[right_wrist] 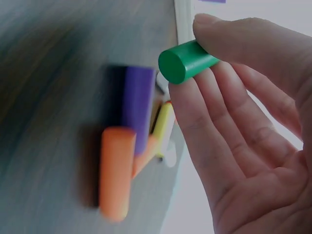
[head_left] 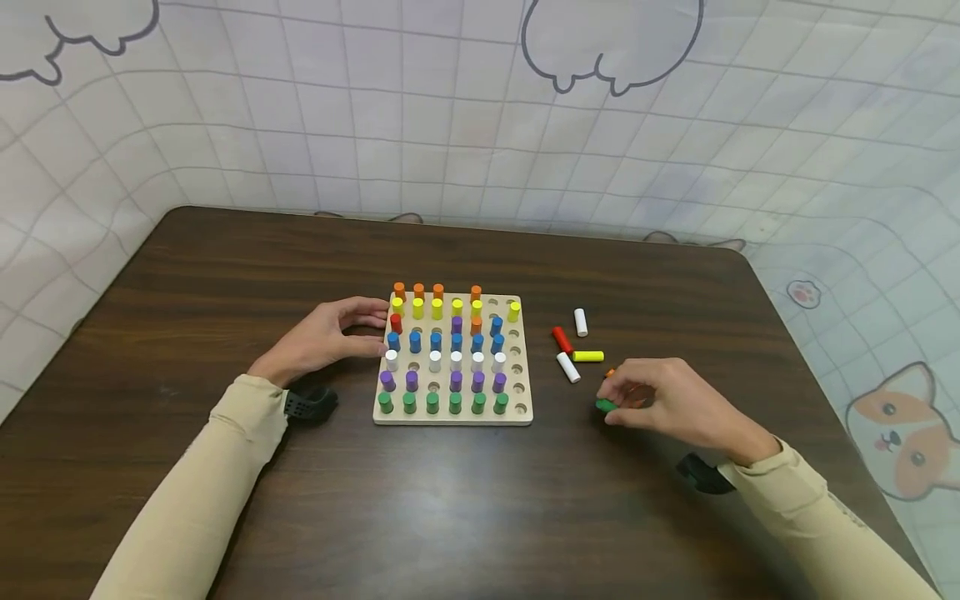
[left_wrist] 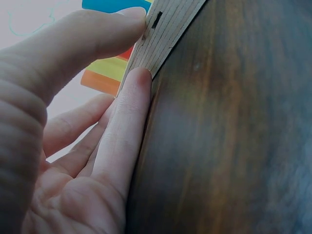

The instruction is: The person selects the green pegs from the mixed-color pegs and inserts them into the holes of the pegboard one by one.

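From the head camera, the right hand [head_left: 670,406] pinched a green peg [head_left: 605,406] low over the table [head_left: 225,275], right of the pegboard [head_left: 452,415], with open tabletop between them. The left hand [head_left: 324,339] rested against the board's left edge.

In the left wrist view, straight fingers [left_wrist: 127,124] touched that edge.

In the right wrist view, thumb and fingers held the peg, its long axis crosswise to the fingers, round end outward, beside loose orange [right_wrist: 116,171] and purple [right_wrist: 138,108] pegs.
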Available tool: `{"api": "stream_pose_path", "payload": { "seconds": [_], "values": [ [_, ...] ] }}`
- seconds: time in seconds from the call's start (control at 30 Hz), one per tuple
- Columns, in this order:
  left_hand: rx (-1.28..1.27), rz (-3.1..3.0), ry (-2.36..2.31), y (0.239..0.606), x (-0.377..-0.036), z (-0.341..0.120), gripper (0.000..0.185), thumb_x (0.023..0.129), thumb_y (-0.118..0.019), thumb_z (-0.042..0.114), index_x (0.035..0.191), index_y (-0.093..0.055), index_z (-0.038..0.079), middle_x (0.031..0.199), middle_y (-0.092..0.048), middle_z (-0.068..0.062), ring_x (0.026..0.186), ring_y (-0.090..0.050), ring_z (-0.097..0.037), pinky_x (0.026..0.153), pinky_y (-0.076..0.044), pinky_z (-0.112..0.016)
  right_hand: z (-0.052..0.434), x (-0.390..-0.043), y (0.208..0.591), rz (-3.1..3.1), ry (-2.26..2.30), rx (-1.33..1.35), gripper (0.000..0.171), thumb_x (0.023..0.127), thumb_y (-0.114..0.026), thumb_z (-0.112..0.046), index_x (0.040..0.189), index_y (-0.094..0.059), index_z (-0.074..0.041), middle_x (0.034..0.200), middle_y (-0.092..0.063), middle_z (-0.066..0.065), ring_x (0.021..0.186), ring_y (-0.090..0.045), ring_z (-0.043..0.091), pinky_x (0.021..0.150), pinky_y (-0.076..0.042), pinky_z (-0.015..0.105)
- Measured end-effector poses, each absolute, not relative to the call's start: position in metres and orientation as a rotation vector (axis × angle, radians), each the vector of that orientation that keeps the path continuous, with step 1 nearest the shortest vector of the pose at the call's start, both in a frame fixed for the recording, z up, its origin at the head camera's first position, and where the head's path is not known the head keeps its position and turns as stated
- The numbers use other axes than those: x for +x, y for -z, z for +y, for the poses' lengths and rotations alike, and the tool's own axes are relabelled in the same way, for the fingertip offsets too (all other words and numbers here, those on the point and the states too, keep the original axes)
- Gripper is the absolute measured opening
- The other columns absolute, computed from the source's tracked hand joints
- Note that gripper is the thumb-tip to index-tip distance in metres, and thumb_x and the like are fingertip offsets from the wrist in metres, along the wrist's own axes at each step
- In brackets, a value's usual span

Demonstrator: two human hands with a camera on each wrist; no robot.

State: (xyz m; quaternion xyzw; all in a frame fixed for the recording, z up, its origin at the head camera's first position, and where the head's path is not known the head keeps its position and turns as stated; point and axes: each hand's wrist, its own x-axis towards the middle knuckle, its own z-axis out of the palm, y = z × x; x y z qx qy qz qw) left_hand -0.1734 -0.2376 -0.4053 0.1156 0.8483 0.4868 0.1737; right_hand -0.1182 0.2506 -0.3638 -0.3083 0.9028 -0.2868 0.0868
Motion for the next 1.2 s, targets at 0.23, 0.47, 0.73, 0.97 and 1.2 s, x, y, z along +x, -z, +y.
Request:
{"api": "stream_pose_path", "payload": {
  "seconds": [0.23, 0.47, 0.73, 0.97, 1.2],
  "values": [
    [0.328, 2.385, -1.403, 0.408, -0.174, -0.238, 0.073, 0.090, -0.082, 0.034, 0.151, -0.048, 0.013, 0.144, -0.060, -0.008, 0.133, -0.056, -0.024, 0.115, -0.045, -0.046, 0.227, -0.127, 0.363, 2.664, 0.988, -0.915, 0.032, 0.078, -0.090, -0.010, 0.099, -0.072, -0.026, 0.092, -0.073, -0.013, 0.083, -0.068, 0.000, 0.076, -0.063, 0.031],
    [0.322, 2.370, -1.410, 0.405, -0.174, -0.236, 0.071, 0.091, -0.081, 0.031, 0.151, -0.048, 0.012, 0.145, -0.059, -0.009, 0.133, -0.056, -0.025, 0.117, -0.043, -0.049, 0.205, -0.131, 0.362, 2.589, 1.119, -0.926, 0.033, 0.079, -0.088, -0.006, 0.102, -0.072, -0.023, 0.098, -0.075, -0.008, 0.087, -0.073, 0.003, 0.080, -0.063, 0.031],
    [0.323, 2.357, -1.424, 0.405, -0.175, -0.238, 0.071, 0.090, -0.081, 0.030, 0.151, -0.048, 0.012, 0.144, -0.059, -0.009, 0.133, -0.056, -0.026, 0.117, -0.044, -0.050, 0.184, -0.134, 0.366, 2.536, 1.207, -0.949, 0.030, 0.080, -0.088, -0.006, 0.103, -0.073, -0.017, 0.100, -0.074, -0.002, 0.089, -0.073, 0.006, 0.084, -0.064, 0.038],
    [0.318, 2.362, -1.417, 0.406, -0.176, -0.237, 0.071, 0.090, -0.082, 0.029, 0.150, -0.048, 0.012, 0.144, -0.060, -0.009, 0.132, -0.056, -0.026, 0.117, -0.043, -0.050, 0.173, -0.134, 0.372, 2.455, 1.240, -0.937, 0.026, 0.082, -0.087, -0.010, 0.103, -0.073, -0.017, 0.100, -0.075, -0.002, 0.090, -0.073, 0.010, 0.084, -0.064, 0.037],
    [0.307, 2.359, -1.416, 0.407, -0.175, -0.238, 0.071, 0.090, -0.082, 0.029, 0.150, -0.048, 0.012, 0.144, -0.059, -0.009, 0.133, -0.055, -0.026, 0.118, -0.043, -0.050, 0.165, -0.133, 0.379, 2.390, 1.212, -0.915, 0.025, 0.085, -0.084, -0.007, 0.105, -0.071, -0.017, 0.103, -0.075, -0.001, 0.095, -0.075, 0.009, 0.088, -0.062, 0.028]
  ]
}}
